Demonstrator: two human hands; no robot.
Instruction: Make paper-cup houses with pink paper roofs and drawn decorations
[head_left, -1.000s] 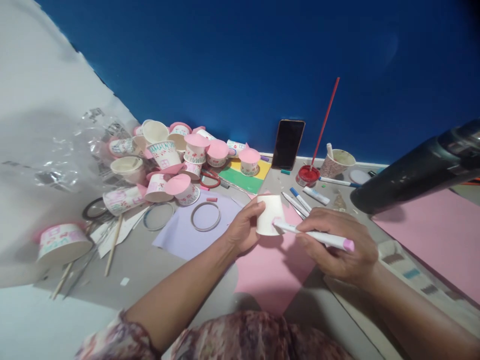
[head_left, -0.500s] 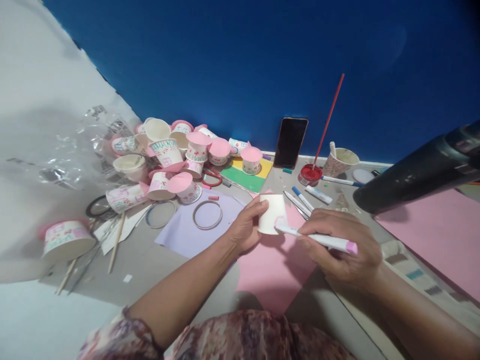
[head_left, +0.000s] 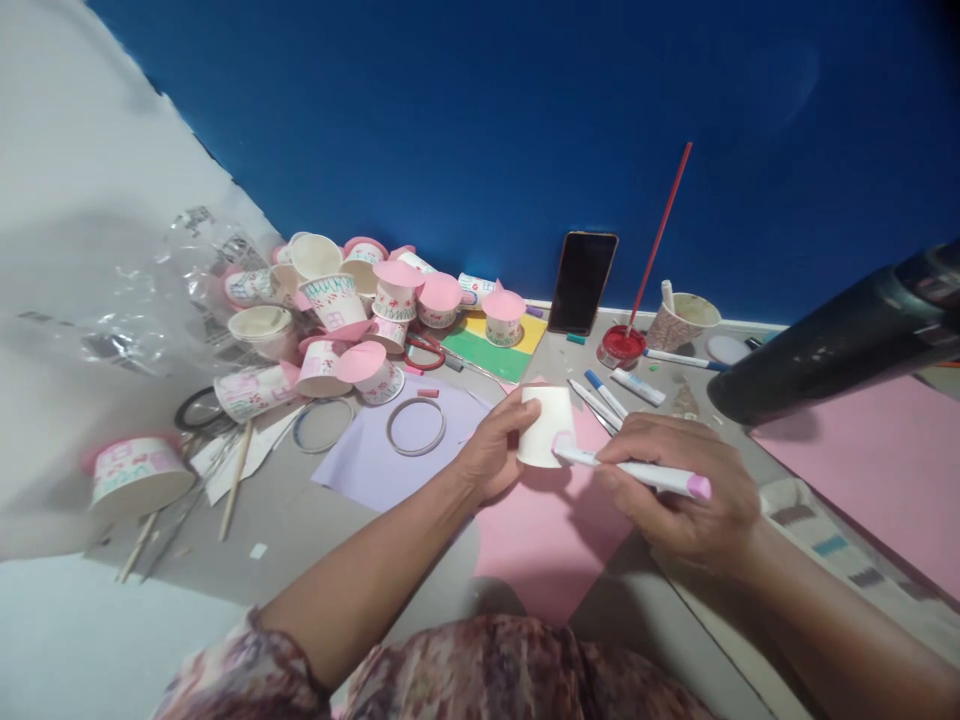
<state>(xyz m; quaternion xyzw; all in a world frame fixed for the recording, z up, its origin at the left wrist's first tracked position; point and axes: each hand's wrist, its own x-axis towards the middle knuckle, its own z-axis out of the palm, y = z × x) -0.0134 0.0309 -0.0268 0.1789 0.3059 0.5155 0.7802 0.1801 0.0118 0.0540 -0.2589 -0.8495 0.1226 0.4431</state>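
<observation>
My left hand grips a white paper cup, held upside down above a pink paper sheet. A small pink outline shows near the cup's lower right side. Between the fingers and thumb of my right hand is a white marker pen with a pink end; its tip touches the cup at that outline. Just beyond the hands lie other markers and a white glue-like tube. Left of the cup, a lilac sheet bears a tape ring.
Decorated paper cups with pink paper tops crowd the back left beside clear plastic wrapping. A phone leans on the blue wall. Behind my right hand stand a red pot with a stick and a patterned cup. A dark cylinder slants in from the right.
The marker tip has shifted very slightly along the pink outline, and more of that line shows on the cup. Both hands keep their holds; the view has moved a little.
</observation>
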